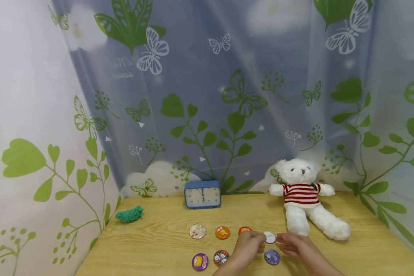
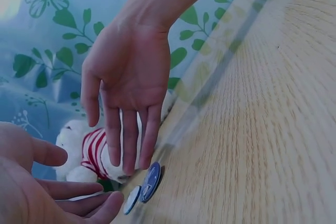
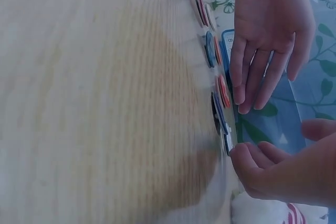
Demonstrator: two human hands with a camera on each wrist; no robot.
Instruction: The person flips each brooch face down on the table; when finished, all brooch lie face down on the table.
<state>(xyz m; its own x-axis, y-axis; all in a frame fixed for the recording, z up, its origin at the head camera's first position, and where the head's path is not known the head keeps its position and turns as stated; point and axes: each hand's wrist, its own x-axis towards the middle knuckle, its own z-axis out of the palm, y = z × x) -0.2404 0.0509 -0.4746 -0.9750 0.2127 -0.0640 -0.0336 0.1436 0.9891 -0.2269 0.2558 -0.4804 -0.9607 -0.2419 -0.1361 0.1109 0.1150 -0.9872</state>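
Note:
Between my two hands lie a white round badge [image 1: 270, 237] and, nearer to me, a blue-purple badge [image 1: 271, 257]. To the left of the white badge is my left hand [image 1: 245, 248], its fingers extended and holding nothing. My right hand [image 1: 298, 247] hovers on the other side, palm facing inward, fingers fairly straight in the left wrist view. A red badge [image 1: 244, 230] is partly hidden behind the left hand. Further left lie an orange badge [image 1: 222, 232], a pale badge [image 1: 197, 231], a purple badge [image 1: 200, 262] and a dark green badge [image 1: 221, 257], the last partly covered by my left forearm.
At the back of the wooden table [image 1: 151, 245] stands a blue alarm clock [image 1: 202, 194]. A white teddy bear [image 1: 301, 195] in a striped shirt sits against the curtain at the right. Toward the left edge lies a green crumpled bundle [image 1: 129, 214].

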